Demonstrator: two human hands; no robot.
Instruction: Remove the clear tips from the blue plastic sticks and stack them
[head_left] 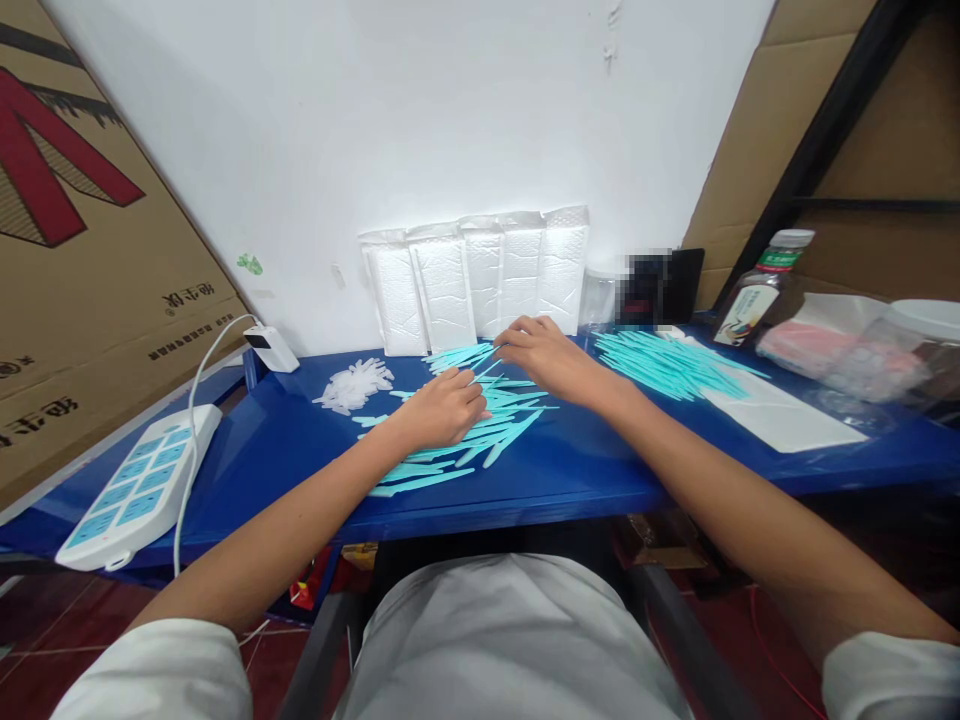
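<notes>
My left hand (448,408) is closed in a pinch just above the middle pile of thin teal sticks (495,432). From its fingertips one teal stick (487,370) points up toward my right hand (546,358). The right fingers are bent together close by, and whatever they hold is too small to make out. Under and around both hands the sticks lie loosely, with a smaller bunch (456,357) behind. A heap of small translucent white pieces (354,385) sits left of them. To the right lies a larger pile of teal sticks (667,362), partly on a white sheet (787,415).
Several white padded packets (484,280) lean on the wall. A power strip (142,490) and a small white device (271,347) with a cable are at left. A bottle (757,290) and a clear jar (911,350) stand right on the blue table (277,470). Cardboard (97,250) borders the left.
</notes>
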